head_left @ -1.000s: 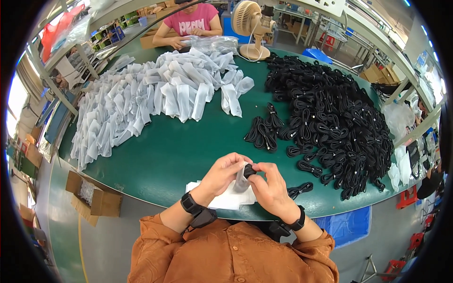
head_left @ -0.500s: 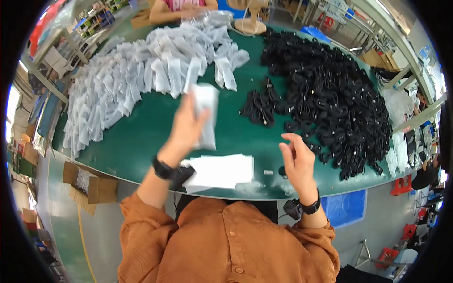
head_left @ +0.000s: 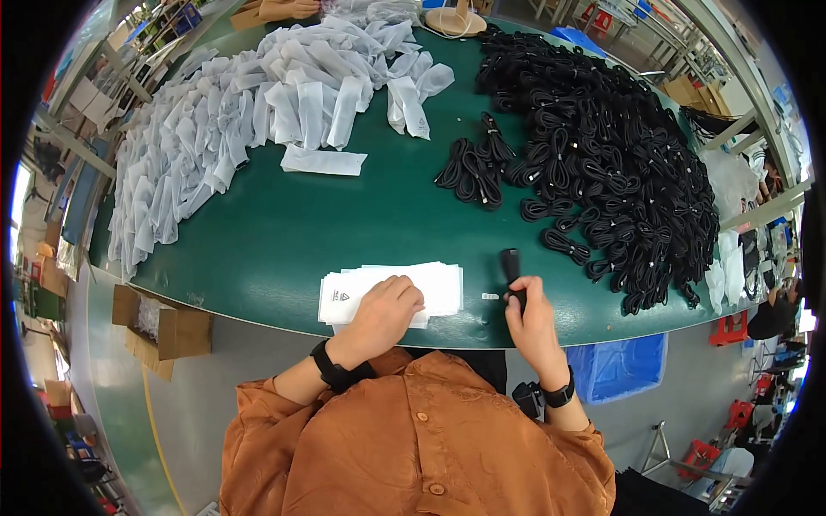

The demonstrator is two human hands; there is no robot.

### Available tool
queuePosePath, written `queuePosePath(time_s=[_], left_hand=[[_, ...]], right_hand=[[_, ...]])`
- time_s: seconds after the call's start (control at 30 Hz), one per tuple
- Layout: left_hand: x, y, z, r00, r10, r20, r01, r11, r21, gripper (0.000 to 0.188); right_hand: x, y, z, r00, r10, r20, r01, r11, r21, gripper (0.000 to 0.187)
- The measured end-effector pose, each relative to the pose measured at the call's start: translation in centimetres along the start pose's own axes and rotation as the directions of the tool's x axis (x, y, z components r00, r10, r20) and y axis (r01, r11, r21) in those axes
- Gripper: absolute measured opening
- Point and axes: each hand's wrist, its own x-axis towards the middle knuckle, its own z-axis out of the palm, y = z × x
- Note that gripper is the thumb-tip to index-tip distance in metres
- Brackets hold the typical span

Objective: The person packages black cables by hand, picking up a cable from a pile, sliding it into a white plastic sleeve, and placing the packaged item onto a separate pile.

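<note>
My left hand (head_left: 385,316) is over a stack of flat white bags (head_left: 348,297) near the table's front edge. Its fingers are curled and pinched at the top bag; the fingertips are partly hidden. To the right, my right hand (head_left: 535,320) closes round a black bundled cable (head_left: 509,260), one end of which sticks up past the fingers. A small whitish tag (head_left: 490,297) lies between the stack and my right hand. A single filled white bag (head_left: 323,162) rests on the green table (head_left: 292,232), just in front of the heap of filled bags (head_left: 310,103).
A large heap of coiled black cables (head_left: 602,172) covers the table's right side, with a few bundles (head_left: 473,172) set apart. Another person's hand (head_left: 292,9) shows at the far edge. A cardboard box (head_left: 181,331) and a blue bin (head_left: 619,370) stand below the front edge.
The filled bag has left my left hand and lies by the heap. That hand has come back to the stack. My right hand, empty before, has taken hold of a black cable.
</note>
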Motion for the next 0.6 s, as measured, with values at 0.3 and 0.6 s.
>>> queuePosePath(time_s=[0.3,0.6], left_hand=[[-0.5,-0.3,-0.1,0.934,-0.357,0.015,0.342,0.881,-0.326,0.009],[0.7,0.0,-0.5,0.997,0.038,-0.066,-0.05,0.98,-0.194,0.013]], right_hand=[[0.6,-3.5,0.5,0.91,-0.357,0.21,0.315,0.926,0.209,0.047],[1.5,-1.9,2.0,0.86,-0.407,0.308,0.3,0.891,0.342,0.035]])
